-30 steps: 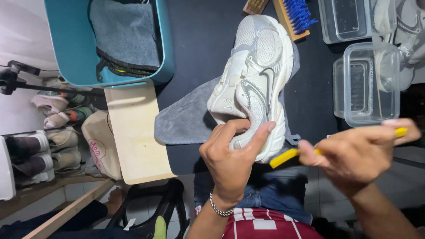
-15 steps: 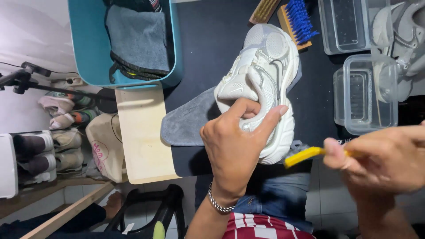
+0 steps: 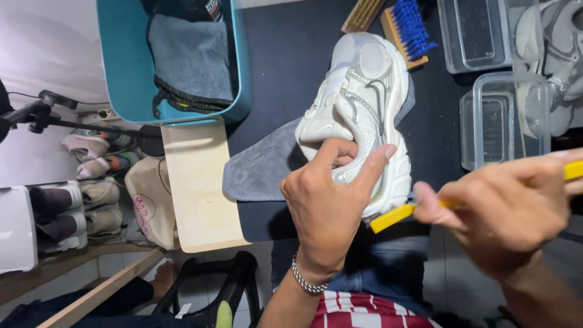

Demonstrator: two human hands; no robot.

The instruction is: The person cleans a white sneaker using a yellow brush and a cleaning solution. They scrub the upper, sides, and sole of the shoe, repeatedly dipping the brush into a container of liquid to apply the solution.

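Sneaker [image 3: 364,109], white, lying on grey cloth [image 3: 261,167] on black table [image 3: 291,67], heel end gripped by left hand [image 3: 331,209], thumb and fingers closed over its collar. Right hand [image 3: 504,209] clenched round yellow brush [image 3: 395,215], brush tip just beside sneaker's heel sole. Beyond: teal bin [image 3: 124,67] with folded cloths, blue brush [image 3: 410,30], clear tubs [image 3: 492,124], wooden board [image 3: 194,188].
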